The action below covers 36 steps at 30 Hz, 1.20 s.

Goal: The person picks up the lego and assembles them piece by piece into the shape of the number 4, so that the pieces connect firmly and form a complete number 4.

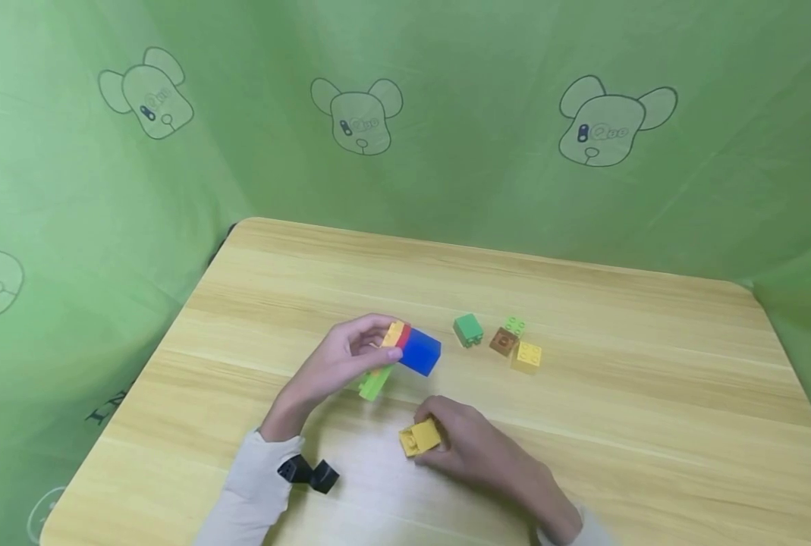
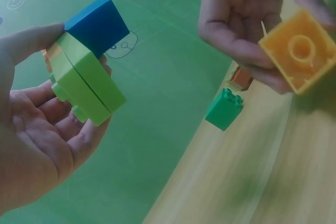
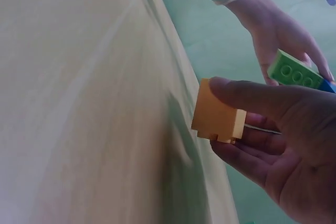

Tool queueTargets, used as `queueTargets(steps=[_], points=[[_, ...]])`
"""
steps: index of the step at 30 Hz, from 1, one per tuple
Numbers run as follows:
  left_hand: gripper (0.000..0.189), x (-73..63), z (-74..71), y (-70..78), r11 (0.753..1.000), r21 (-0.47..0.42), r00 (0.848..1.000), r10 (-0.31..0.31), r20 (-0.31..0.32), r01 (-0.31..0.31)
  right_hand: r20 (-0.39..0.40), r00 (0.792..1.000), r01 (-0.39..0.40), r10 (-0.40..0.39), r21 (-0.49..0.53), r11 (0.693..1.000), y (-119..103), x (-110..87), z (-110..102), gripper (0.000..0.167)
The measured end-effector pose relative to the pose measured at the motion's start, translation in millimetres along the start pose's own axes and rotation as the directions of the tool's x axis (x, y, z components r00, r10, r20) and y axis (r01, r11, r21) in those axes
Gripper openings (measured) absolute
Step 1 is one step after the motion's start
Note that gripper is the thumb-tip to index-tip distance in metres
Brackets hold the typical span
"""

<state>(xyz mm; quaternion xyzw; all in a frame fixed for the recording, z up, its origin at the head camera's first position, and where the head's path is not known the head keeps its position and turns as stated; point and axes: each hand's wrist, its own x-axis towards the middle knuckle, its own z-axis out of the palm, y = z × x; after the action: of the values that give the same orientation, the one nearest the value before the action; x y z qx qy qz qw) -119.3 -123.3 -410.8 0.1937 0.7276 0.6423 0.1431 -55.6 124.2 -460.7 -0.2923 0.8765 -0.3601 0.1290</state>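
Observation:
My left hand [image 1: 340,355] grips a joined cluster of toy building bricks, held over the left-centre of the table. In it are a blue brick [image 1: 421,352], a thin red layer [image 1: 406,334], a yellow-orange piece [image 1: 394,334] and light green bricks [image 2: 92,80] with studs facing the palm. The thumb presses on the cluster from one side, the other fingers from behind. Nearer the body, my right hand [image 1: 476,441] pinches a yellow brick [image 1: 420,437] between thumb and fingers. Its hollow underside shows in the left wrist view. The brick and the cluster are apart.
Beyond the hands lie a dark green brick [image 1: 469,330], a brown brick [image 1: 504,341], a light green brick [image 1: 515,326] and a yellow brick [image 1: 527,356] on the wooden table [image 1: 651,394]. A green curtain [image 1: 460,189] hangs behind. A black device [image 1: 308,473] sits on the left wrist.

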Motion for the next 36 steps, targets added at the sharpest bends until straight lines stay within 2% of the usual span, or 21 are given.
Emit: queueTargets(steps=[7, 14, 26, 31, 36], points=[[0.05, -0.2, 0.9, 0.0, 1.0, 0.004, 1.0, 0.001, -0.005, -0.001, -0.115, 0.989, 0.089, -0.09, -0.017, 0.996, 7.9, -3.2, -9.2, 0.045], [0.053, 0.0, 1.0, 0.6, 1.0, -0.003, 1.0, 0.006, -0.011, -0.006, -0.201, 0.971, 0.132, -0.128, 0.007, 0.991, 11.2, -3.1, -15.1, 0.045], [0.052, 2.8, 2.8, 2.2, 1.0, -0.011, 1.0, -0.004, -0.009, 0.004, -0.327, 0.944, 0.047, -0.044, 0.001, 0.999, 12.0, -4.2, -21.3, 0.047], [0.051, 3.5, 2.9, 1.4, 0.999, -0.043, 1.0, -0.007, -0.002, 0.007, -0.357, 0.932, 0.057, -0.064, -0.029, 0.998, 13.5, -4.5, -22.9, 0.053], [0.048, 4.5, 3.9, 0.5, 0.997, -0.079, 1.0, -0.003, 0.009, 0.003, -0.39, 0.919, 0.055, -0.058, -0.019, 0.998, 14.7, -5.0, -23.6, 0.048]])
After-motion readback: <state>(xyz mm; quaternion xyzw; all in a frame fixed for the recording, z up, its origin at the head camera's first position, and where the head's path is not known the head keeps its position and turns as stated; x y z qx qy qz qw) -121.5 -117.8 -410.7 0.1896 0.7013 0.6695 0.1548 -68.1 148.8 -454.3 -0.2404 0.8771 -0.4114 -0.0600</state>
